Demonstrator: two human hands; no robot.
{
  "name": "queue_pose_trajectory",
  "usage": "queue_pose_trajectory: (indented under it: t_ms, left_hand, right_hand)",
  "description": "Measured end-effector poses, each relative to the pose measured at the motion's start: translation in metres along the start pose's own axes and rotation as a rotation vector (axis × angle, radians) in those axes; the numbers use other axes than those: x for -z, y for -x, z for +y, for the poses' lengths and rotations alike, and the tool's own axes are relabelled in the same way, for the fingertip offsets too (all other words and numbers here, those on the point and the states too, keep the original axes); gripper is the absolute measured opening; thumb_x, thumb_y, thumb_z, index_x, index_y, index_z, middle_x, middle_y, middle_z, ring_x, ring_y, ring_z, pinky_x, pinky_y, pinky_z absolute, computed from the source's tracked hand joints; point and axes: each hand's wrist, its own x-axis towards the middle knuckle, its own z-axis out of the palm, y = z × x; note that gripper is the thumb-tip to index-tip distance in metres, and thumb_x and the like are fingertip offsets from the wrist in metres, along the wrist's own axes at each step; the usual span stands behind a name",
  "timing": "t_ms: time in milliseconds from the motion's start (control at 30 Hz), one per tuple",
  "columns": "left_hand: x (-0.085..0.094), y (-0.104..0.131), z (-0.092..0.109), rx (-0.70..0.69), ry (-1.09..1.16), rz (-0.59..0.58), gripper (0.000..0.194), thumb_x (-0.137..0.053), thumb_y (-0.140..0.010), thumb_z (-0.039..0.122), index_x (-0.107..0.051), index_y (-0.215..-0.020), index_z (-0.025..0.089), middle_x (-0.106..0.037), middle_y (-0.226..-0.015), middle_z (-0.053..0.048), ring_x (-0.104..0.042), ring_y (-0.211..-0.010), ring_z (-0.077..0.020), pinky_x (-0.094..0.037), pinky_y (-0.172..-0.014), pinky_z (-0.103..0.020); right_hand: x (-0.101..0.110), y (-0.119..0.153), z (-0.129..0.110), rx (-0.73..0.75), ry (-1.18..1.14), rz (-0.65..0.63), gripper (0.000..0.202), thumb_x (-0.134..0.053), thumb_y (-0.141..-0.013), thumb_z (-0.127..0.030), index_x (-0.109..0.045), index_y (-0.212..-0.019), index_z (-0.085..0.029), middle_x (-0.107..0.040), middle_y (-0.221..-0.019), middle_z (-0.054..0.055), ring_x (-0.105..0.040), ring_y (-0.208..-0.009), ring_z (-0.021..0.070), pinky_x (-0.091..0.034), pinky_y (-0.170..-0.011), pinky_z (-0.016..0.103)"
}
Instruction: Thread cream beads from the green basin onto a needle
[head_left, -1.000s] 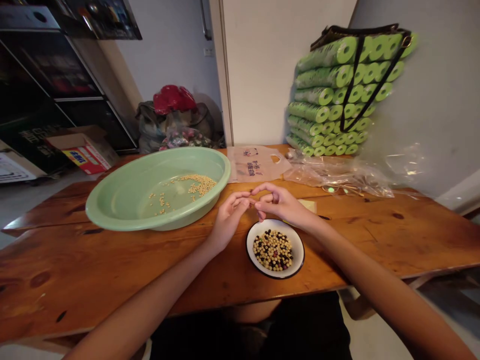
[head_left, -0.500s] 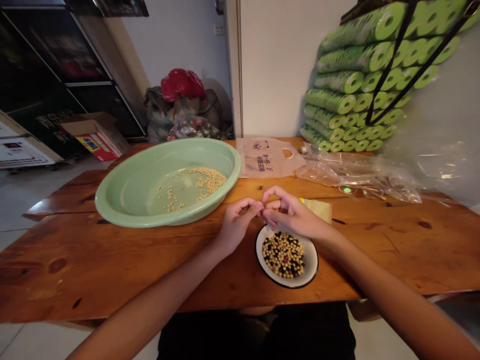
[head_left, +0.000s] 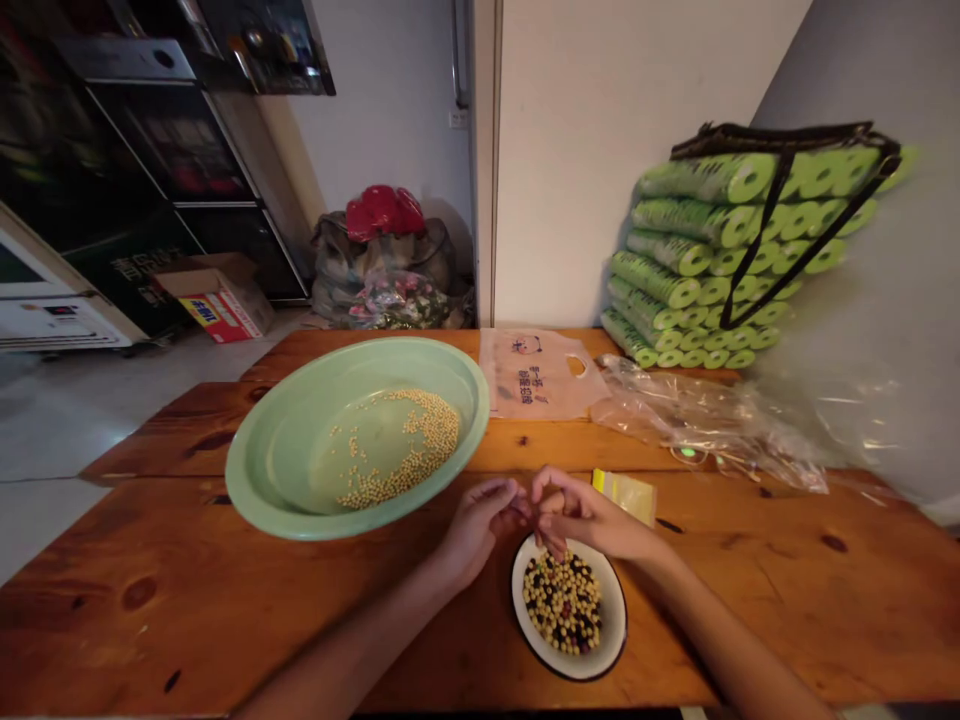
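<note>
Picking: the right hand (head_left: 592, 520) dips its fingertips into the small white bowl (head_left: 611, 640), pinched over the mixed beans (head_left: 564, 603); whether a bean sits between them I cannot tell
Left hand: the left hand (head_left: 476, 525) is curled just left of the bowl's far rim, fingertips meeting those of the right; closed loosely, anything held is hidden
Beans: pale yellow, dark and a few reddish ones, heaped in the white bowl at the near table edge
Handling: they look tiny, hard, smooth and light, likely to roll or skip away; best taken singly by a fingertip pinch from the top of the heap
Bowl: dark-rimmed, shallow, probably enamel; likely to slide if nudged
Green basin (head_left: 255, 480): left of and beyond the bowl, holding only pale beans (head_left: 409, 455)
Yellow packet (head_left: 626, 492): just beyond the bowl, right of the hands
Printed bag (head_left: 529, 375): farther beyond the bowl, flat on the wooden table (head_left: 150, 600)
Clear plastic (head_left: 705, 420): beyond and right of the bowl
Green rolls (head_left: 712, 260): stacked against the wall, far right of the bowl
</note>
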Motion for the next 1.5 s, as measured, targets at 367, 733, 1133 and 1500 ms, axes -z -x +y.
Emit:
queue_pose_trajectory:
  t_ms: [367,733,1133,1500]
  left_hand:
    - [0.000,-0.007,-0.012,0.021,0.140,-0.102,0.032,-0.077,-0.070,0.035,-0.072,-0.097,0.017,-0.068,-0.094,-0.007,-0.064,-0.078,-0.0153,-0.047,-0.081,-0.034]
    - [0.009,-0.012,-0.013,-0.165,-0.162,-0.188,0.019,-0.064,-0.084,0.031,-0.061,-0.086,0.012,-0.064,-0.087,-0.002,-0.061,-0.076,-0.0115,-0.053,-0.071,-0.031]
    - [-0.036,0.037,0.048,-0.405,-0.592,-0.080,0.010,-0.063,-0.083,0.026,-0.067,-0.085,0.017,-0.065,-0.084,-0.004,-0.060,-0.080,-0.0129,-0.046,-0.075,-0.027]
    - [-0.051,0.123,0.083,-0.345,-1.039,-0.037,0.008,-0.046,-0.092,0.018,-0.054,-0.093,0.021,-0.059,-0.080,0.003,-0.054,-0.071,-0.0059,-0.042,-0.065,-0.018]
  right_hand:
    - [0.018,-0.010,0.018,-0.004,-0.142,0.088,0.040,-0.069,-0.079,-0.044,-0.042,-0.100,-0.023,-0.055,-0.049,-0.008,-0.055,-0.044,0.0137,-0.045,-0.055,0.027]
    - [0.023,-0.017,0.038,-0.036,-0.168,0.085,0.039,-0.069,-0.077,-0.048,-0.047,-0.096,-0.022,-0.055,-0.049,-0.006,-0.052,-0.041,0.0122,-0.044,-0.051,0.026]
    - [-0.015,0.032,-0.047,-0.006,0.240,0.215,0.015,-0.062,-0.087,-0.030,-0.062,-0.098,-0.019,-0.070,-0.077,0.002,-0.066,-0.078,0.0152,-0.048,-0.077,0.027]
    - [-0.112,0.057,-0.063,0.235,0.530,0.570,0.012,-0.054,-0.092,-0.017,-0.062,-0.094,-0.025,-0.066,-0.086,-0.002,-0.063,-0.081,0.0099,-0.048,-0.075,0.021]
